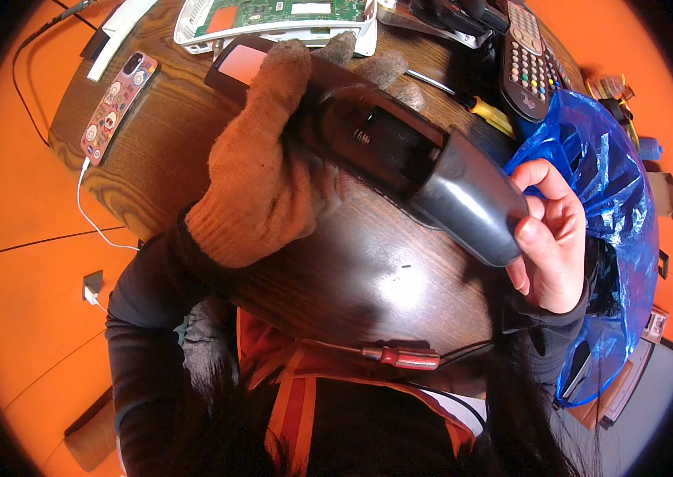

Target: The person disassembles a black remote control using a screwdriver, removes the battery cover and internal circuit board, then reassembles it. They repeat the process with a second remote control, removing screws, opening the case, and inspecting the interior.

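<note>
A black remote control [340, 131] is held tilted above the table, its back turned up. My left hand [261, 159], in an orange-brown knitted glove, is wrapped round its far left part, thumb along the near side and fingertips showing beyond. The battery compartment [388, 137] lies uncovered with small metal springs inside; no batteries show in the visible part. At the near right end sits the smooth black battery cover [475, 203], slid partly away from the compartment. My bare right hand [552, 238] pinches the outer end of this cover between thumb and fingers.
A red-handled screwdriver [409, 358] lies at the near table edge, a yellow-handled one [491, 116] beyond the remote. Other remotes [525, 71] and a blue plastic bag [618, 207] are on the right. A green circuit board [273, 14] in a white casing stands far off; a phone [118, 107] charges left.
</note>
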The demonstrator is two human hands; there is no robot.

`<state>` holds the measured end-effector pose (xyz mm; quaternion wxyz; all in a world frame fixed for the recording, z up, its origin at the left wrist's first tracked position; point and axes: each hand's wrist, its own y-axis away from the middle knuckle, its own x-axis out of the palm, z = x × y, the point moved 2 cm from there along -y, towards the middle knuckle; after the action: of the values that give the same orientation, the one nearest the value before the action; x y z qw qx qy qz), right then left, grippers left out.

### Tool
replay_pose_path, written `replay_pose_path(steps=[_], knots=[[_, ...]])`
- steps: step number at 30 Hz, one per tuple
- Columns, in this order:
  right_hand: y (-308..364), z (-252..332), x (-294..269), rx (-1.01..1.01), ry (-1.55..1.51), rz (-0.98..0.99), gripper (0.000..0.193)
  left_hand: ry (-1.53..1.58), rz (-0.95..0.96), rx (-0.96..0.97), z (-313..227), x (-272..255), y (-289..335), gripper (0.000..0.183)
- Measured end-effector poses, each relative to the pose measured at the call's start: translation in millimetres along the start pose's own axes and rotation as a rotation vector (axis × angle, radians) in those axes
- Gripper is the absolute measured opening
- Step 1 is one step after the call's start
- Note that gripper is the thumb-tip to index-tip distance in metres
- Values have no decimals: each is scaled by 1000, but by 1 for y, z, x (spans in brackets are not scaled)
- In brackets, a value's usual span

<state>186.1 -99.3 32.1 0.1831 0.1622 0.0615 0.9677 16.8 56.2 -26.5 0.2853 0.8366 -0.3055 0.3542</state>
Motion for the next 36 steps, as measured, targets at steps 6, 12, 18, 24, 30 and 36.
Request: replay_pose_path(steps=[6,12,18,24,30,36], knots=[[0,-11,3,59,-39,11,31,-93,344,43,-2,-2,-2,51],[-2,-15,8,12,139,-29,33,-781,256,334,-3,7,5,52],[-3,-15,8,61,229,-36,33,-534,268,240,2,10,6,54],[-3,-13,9,44,245,-55,35,-343,268,206,4,14,7,55],[-2,-16,9,74,370,-67,38,-327,253,163,1,14,11,32],[-7,-27,7,-4,390,84,39,-576,287,235,-2,12,15,33]])
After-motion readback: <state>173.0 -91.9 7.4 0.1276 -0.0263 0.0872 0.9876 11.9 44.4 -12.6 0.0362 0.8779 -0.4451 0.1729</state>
